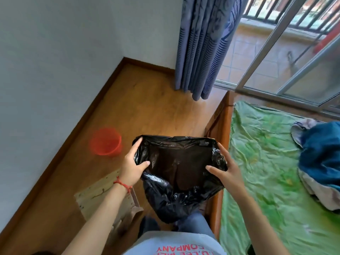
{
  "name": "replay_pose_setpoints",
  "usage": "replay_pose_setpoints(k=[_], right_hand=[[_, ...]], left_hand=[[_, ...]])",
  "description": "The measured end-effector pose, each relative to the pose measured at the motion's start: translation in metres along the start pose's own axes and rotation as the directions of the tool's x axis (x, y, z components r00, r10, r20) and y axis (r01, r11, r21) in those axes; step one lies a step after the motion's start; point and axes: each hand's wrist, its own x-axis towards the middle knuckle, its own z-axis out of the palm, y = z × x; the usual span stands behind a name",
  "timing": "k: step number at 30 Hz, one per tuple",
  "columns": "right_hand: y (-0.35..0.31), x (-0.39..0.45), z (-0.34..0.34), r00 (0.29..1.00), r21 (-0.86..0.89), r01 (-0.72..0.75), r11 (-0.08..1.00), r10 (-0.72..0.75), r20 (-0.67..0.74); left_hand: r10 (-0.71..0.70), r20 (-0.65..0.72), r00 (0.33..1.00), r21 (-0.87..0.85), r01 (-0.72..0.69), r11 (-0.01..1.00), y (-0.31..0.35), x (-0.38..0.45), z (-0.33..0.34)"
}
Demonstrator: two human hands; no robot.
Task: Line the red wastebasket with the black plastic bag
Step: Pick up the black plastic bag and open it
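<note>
Basket (106, 141) on floor by wall, well left of and beyond both hands, empty, unlined. Left hand (132, 165) closed on bag (181, 168) rim; right hand (225, 170) likewise, mouth spread open between them. Judgement: keep rim taut, carry over basket, lower bottom in first, then fold rim over

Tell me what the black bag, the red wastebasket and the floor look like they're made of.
Black bag: thin plastic film, glossy; it crinkles, catches highlights and shows brownish where stretched open between the left hand and right hand.
Red wastebasket: probably rigid plastic, somewhat translucent orange-red; it is blurred, so the finish is unclear.
Floor: wood or wood-look laminate, smooth with a soft sheen and visible grain.
</note>
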Motion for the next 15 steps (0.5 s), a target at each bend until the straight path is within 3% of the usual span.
replay_pose_setpoints(k=[7,15], right_hand=[[-0.028,0.089,-0.022,0.993,-0.021,0.033,0.999,-0.031,0.111],[-0.063,0.164,0.015,0.977,-0.045,0.077,0.996,-0.066,0.201]], left_hand=[[-0.059,-0.117,0.991,-0.035,0.055,0.998,0.023,0.049,0.017],[-0.113,-0.203,0.973,-0.057,0.103,0.993,0.017,0.107,-0.012]])
